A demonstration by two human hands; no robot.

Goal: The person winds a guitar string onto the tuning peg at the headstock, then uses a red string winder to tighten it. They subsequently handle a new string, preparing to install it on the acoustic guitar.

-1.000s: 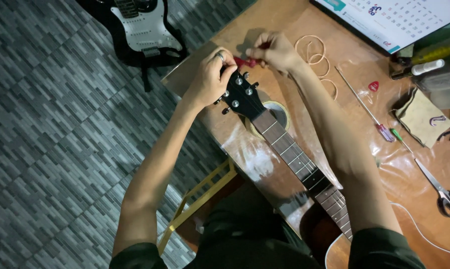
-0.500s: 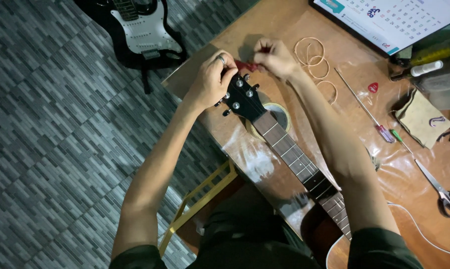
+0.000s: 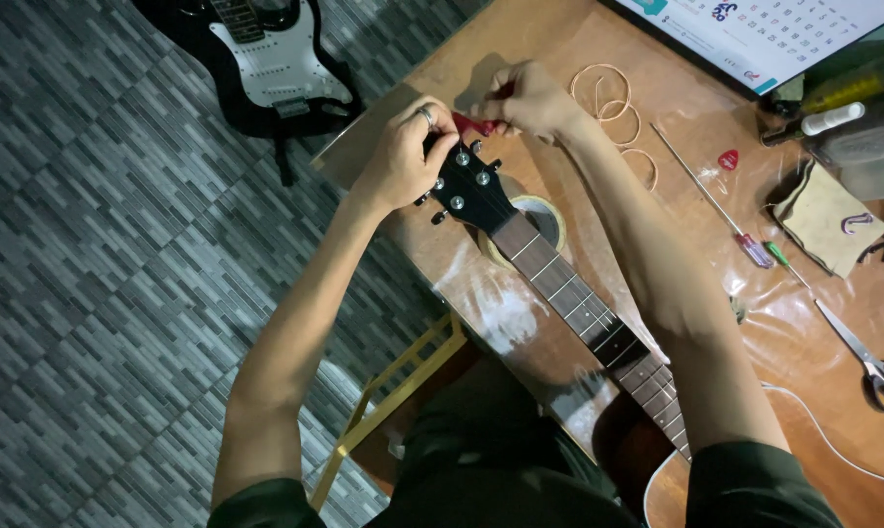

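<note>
- Head view looking straight down: the acoustic guitar [image 3: 550,284] lies with its neck across the wooden table [image 3: 559,39], body toward the person's lap, headstock [image 3: 466,181] poking out near the table's far-left corner.
- Left hand [image 3: 403,156] is wrapped around the left edge of the headstock, fingers closed on the tuning pegs there. Looks like it's gripping or turning one, but I can't tell which peg.
- Right hand [image 3: 525,98] sits just past the top of the headstock, fingertips pinched together on a small red tool [image 3: 471,124]. Could be a string winder or cutter, too small to say.
- My read: this is the string-at-the-tuner stage, working at the pegs. No strings show along the fretboard from here.
- Next move probably needs the left hand to keep the headstock steady while the right brings that red tool squarely onto a peg or string end. Fiddly, close work, since both hands are crowded together.
- Compared with half a second ago: the right hand has dropped back closer to the headstock, and the red tool is nearer the left fingers again. The left hand's grip looks unchanged.
- Other stuff around: coiled strings [image 3: 603,98], a roll of tape [image 3: 532,220] under the neck, screwdrivers [image 3: 755,251], scissors [image 3: 877,367], a red pick [image 3: 728,159], and an electric guitar [image 3: 256,59] on the floor.
</note>
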